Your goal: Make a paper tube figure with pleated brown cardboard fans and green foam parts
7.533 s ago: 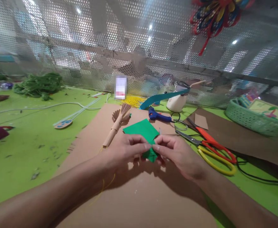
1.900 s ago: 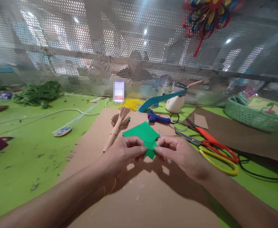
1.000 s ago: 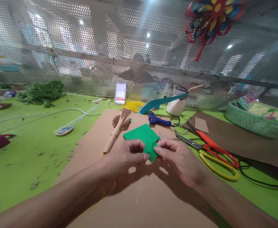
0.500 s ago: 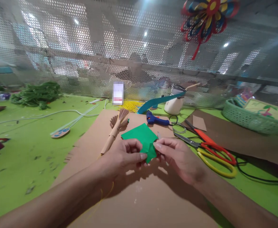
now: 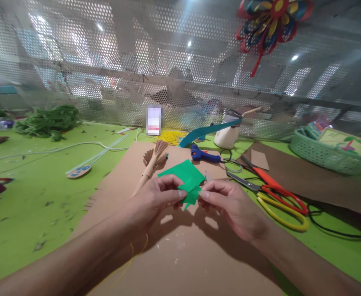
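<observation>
A small piece of green paper (image 5: 193, 194) is pinched between my two hands, creased and pointed at its lower end. My left hand (image 5: 164, 195) grips its left edge between thumb and fingers; my right hand (image 5: 221, 199) holds its right edge the same way. Just behind lies a flat green paper sheet (image 5: 185, 170) with a squared corner pointing away; whether the two pieces are joined I cannot tell. Left of it a rolled brown paper stem with fringed ends (image 5: 149, 166) lies on the cardboard (image 5: 180, 255), partly hidden by my left hand.
A blue glue gun (image 5: 206, 155) lies behind the green sheet. Scissors with red and yellow handles (image 5: 281, 205) are at right, near a green basket (image 5: 331, 152). A white jar (image 5: 226, 137) stands at the back before a perforated metal screen (image 5: 112, 82).
The small green piece has been turned or folded between my fingertips, and its pointed tip now shows below. My left fingers have shifted slightly up; my right hand stays nearly in place.
</observation>
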Action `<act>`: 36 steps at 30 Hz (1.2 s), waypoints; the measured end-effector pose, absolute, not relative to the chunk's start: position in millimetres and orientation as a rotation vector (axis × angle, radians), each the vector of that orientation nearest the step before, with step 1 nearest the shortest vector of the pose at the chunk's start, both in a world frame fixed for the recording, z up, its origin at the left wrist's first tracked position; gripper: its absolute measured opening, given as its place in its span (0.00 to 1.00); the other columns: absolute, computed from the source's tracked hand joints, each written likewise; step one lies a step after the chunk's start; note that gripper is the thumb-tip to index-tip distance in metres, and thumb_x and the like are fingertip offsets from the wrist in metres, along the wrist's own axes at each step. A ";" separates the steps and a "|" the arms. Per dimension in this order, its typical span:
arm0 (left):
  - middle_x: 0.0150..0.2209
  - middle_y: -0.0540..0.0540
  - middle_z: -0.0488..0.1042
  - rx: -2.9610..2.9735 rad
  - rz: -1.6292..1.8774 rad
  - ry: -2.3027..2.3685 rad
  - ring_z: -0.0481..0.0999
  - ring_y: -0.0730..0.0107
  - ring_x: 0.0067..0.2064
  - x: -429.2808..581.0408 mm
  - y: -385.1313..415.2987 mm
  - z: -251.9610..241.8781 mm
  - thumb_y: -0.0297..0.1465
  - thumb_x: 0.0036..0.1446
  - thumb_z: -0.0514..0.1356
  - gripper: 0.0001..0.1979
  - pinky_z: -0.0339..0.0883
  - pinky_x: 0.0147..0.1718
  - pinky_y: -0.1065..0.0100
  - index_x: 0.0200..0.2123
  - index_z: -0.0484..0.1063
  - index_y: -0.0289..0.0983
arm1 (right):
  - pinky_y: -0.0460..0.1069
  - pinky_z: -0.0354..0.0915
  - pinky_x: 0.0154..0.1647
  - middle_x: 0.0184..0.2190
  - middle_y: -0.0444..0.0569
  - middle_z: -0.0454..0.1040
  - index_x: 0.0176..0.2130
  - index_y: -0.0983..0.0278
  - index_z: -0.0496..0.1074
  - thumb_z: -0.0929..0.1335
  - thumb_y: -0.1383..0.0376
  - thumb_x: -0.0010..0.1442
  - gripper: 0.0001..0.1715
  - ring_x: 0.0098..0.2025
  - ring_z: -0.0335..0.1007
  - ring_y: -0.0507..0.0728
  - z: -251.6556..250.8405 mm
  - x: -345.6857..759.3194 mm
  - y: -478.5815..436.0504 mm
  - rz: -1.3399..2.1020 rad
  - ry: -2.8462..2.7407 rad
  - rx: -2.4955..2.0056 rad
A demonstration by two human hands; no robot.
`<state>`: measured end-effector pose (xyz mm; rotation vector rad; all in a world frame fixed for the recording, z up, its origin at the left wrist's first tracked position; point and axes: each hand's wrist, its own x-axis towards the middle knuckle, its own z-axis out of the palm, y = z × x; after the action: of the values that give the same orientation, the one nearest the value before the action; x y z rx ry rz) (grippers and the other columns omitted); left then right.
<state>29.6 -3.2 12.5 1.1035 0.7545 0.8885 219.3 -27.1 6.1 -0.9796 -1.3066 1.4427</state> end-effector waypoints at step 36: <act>0.28 0.49 0.73 0.997 0.753 0.724 0.69 0.75 0.30 33.5 -12.6 13.9 0.31 0.49 0.67 0.07 0.61 0.30 0.73 0.29 0.73 0.34 | 0.47 0.58 0.28 0.22 0.43 0.70 0.27 0.63 0.75 0.71 0.60 0.57 0.10 0.26 0.62 0.51 6.3 214.2 -35.1 1.352 -1.342 -1.025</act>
<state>33.5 -12.6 13.9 0.9974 0.7239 0.7525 214.2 -35.1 6.3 -1.0252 -1.3418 1.3517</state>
